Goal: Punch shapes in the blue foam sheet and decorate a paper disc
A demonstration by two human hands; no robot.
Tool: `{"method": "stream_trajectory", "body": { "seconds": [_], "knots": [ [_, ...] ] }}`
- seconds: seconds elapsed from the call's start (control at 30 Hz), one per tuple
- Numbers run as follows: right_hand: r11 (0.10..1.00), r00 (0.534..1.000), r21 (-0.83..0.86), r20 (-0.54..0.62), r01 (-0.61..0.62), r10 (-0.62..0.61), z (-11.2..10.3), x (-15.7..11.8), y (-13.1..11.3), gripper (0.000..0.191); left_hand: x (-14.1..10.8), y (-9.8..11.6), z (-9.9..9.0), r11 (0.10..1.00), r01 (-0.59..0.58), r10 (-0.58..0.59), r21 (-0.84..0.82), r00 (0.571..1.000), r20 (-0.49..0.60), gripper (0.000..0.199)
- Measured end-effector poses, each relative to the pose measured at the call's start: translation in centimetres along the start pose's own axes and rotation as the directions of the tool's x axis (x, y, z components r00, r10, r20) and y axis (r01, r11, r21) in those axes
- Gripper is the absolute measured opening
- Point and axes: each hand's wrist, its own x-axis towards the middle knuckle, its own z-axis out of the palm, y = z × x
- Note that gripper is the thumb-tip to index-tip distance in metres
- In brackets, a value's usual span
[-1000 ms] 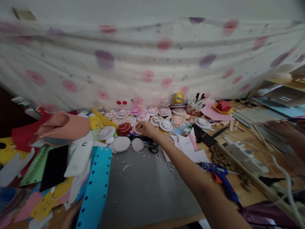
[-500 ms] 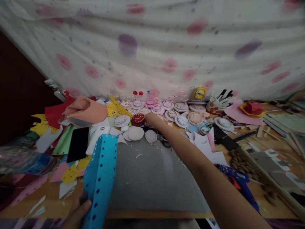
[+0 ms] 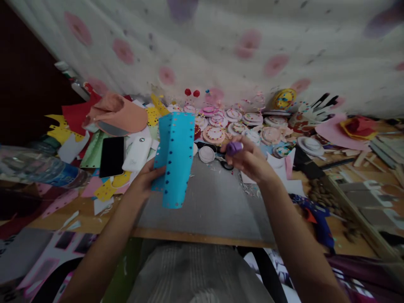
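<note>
In my left hand is a folded sheet of bright blue foam or paper, dotted with small dark spots and held upright over the grey mat. My right hand has its fingers closed around a small purple plastic object whose exact kind I cannot make out. It is above the mat's far right part, close to black-handled scissors and a round white disc. The two hands are apart.
The grey mat bears small scraps. Behind it stand several decorated paper hats. On the left are a phone, a white device, a cap and a plastic bottle. A blue glue gun lies right.
My right hand has drawn back from among the hats and now holds the purple object. My left hand has moved the blue sheet up and right, over the mat. The view has tilted down.
</note>
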Motion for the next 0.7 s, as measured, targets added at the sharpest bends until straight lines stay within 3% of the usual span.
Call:
{"method": "stream_trajectory", "body": {
  "seconds": [0.07,0.13,0.2,0.27,0.53,0.63,0.7],
  "knots": [
    [0.972,0.983,0.177,0.127,-0.155,0.134,0.4,-2.0,2.5,0.030,1.2,-0.8,1.1,0.997,0.056,-0.064,0.051,0.981,0.182,0.031],
    [0.924,0.932,0.206,0.238,-0.322,0.272,1.0,-3.0,4.9,0.033,1.8,-1.7,2.1,0.990,0.085,-0.118,0.113,0.940,0.319,0.032],
    [0.904,0.909,0.170,0.220,-0.392,0.353,1.7,-3.3,6.8,0.041,2.2,-2.6,2.5,0.983,0.087,-0.147,0.163,0.903,0.404,0.031],
    [0.912,0.919,0.145,0.150,-0.384,0.364,2.3,-3.3,8.1,0.039,2.4,-3.5,2.3,0.979,0.085,-0.162,0.186,0.878,0.450,0.029],
    [0.943,0.952,0.151,-0.039,-0.295,0.304,3.1,-3.6,9.5,0.039,2.9,-5.3,-0.6,0.998,0.059,-0.070,0.038,0.880,0.471,0.065],
    [0.963,0.964,0.093,-0.051,-0.254,0.259,3.2,-3.6,9.7,0.042,2.4,-5.5,-0.5,0.992,0.044,-0.094,0.119,0.886,0.454,0.074],
    [0.976,0.974,0.022,-0.049,-0.219,0.220,3.3,-3.5,9.6,0.043,2.1,-5.5,-0.1,0.981,0.001,-0.080,0.195,0.914,0.398,0.071]
  ]
}}
